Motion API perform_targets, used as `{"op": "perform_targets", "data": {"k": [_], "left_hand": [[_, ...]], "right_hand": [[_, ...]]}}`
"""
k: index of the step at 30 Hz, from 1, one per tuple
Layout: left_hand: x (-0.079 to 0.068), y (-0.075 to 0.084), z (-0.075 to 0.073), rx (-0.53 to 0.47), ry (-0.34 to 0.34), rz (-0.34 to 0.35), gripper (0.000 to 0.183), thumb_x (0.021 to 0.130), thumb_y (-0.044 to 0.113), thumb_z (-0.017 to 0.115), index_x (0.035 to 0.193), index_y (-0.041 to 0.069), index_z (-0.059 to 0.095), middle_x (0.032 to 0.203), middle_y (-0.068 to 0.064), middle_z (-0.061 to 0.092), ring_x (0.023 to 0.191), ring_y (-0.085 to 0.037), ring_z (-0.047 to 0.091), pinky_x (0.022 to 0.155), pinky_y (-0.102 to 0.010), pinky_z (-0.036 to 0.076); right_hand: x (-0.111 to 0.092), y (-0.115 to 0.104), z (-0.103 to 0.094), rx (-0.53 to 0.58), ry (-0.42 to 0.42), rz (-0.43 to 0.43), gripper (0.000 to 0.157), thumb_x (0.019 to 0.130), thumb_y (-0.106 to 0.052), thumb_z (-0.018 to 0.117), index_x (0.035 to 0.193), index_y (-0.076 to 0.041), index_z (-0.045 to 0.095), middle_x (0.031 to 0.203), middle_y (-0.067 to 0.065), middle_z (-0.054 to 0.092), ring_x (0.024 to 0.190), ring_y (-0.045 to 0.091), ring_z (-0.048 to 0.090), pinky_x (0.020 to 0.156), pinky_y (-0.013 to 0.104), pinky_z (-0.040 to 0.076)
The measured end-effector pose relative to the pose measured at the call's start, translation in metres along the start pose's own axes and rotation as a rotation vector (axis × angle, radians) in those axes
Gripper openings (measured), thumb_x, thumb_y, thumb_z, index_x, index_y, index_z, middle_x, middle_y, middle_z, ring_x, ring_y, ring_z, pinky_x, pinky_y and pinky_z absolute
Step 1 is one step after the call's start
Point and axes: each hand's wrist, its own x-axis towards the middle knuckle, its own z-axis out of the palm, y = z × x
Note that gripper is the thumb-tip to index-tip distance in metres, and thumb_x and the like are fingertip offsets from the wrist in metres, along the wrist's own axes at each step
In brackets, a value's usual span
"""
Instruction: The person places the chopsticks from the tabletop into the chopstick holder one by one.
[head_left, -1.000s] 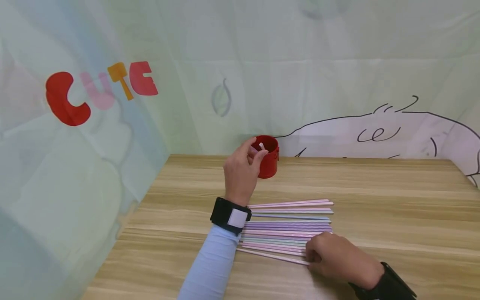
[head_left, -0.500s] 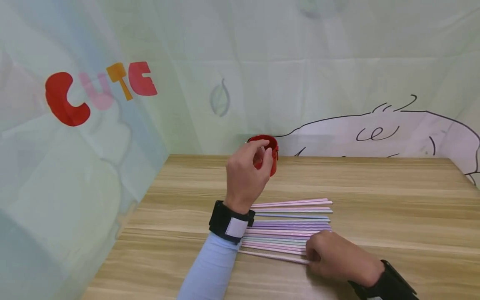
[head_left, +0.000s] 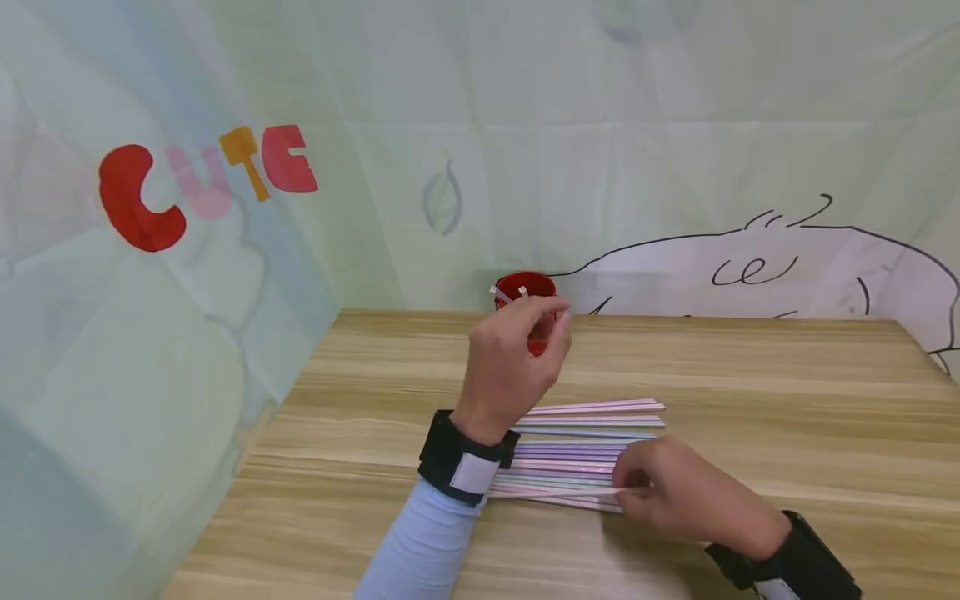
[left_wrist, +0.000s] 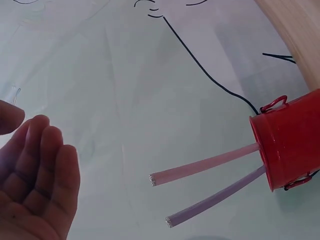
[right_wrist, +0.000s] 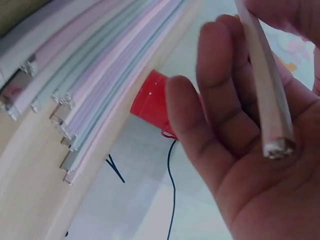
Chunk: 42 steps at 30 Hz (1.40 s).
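Note:
My left hand [head_left: 513, 367] hangs in front of a small red bucket [head_left: 525, 285], its fingers loosely bent with nothing between them. A pink stick [left_wrist: 200, 167] and a purple stick [left_wrist: 215, 200] lean out of the bucket's mouth in the left wrist view; their tips look silvery. My right hand [head_left: 686, 492] pinches one pale pink stick [right_wrist: 267, 90] between thumb and fingers, raised a little off the table. Left of that hand lies a row of thin pastel sticks [head_left: 570, 454], side by side, partly covered by my left wrist and my right fingers.
The wooden table [head_left: 787, 400] runs back to a printed cloth backdrop [head_left: 637, 167]. The bucket stands near the table's back edge, close to the cloth. Another cloth panel [head_left: 135, 375] with coloured letters borders the left side.
My left hand has let go of a stick in the bucket and drawn back toward the right and nearer. The right hand has lifted the nearest pale pink stick from the table.

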Motion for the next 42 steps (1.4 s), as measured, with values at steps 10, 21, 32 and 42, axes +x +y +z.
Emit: {"op": "perform_targets", "data": {"k": [10,21,32,42], "left_hand": [[-0.001,0.012,0.010,-0.002,-0.102,0.041,0.016,0.094,0.014,0.068,0.105,0.004,0.074,0.077,-0.001,0.065,0.070,-0.012,0.058,0.067,-0.017,0.047],[-0.006,0.018,0.010,-0.056,-0.257,0.065,0.017,0.093,0.015,0.071,0.106,0.006,0.074,0.089,-0.001,0.071,0.072,-0.009,0.059,0.071,-0.012,0.048],[-0.012,0.028,0.015,0.015,-0.619,0.083,0.021,0.093,0.025,0.071,0.106,0.010,0.077,0.086,0.003,0.072,0.071,-0.006,0.060,0.065,-0.011,0.045],[-0.016,0.031,0.025,0.058,-0.700,0.118,0.022,0.093,0.024,0.074,0.112,0.014,0.075,0.089,0.005,0.070,0.067,-0.001,0.053,0.063,-0.008,0.041]], "right_hand": [[-0.004,-0.003,-0.016,0.036,0.196,-0.049,0.016,0.086,-0.007,0.079,0.090,-0.021,0.073,0.088,-0.014,0.069,0.082,0.003,0.066,0.072,0.027,0.058],[-0.006,-0.014,-0.021,0.194,0.410,0.157,0.012,0.084,-0.018,0.084,0.087,-0.023,0.073,0.086,-0.012,0.071,0.085,0.011,0.069,0.070,0.030,0.058],[-0.008,-0.018,-0.029,0.328,0.665,0.187,0.009,0.086,-0.009,0.081,0.093,-0.007,0.075,0.093,0.004,0.073,0.082,0.015,0.071,0.071,0.027,0.059],[-0.010,-0.020,-0.029,0.313,0.756,0.093,0.016,0.084,0.007,0.077,0.097,-0.002,0.074,0.094,0.005,0.073,0.079,0.016,0.071,0.071,0.024,0.058]]}}
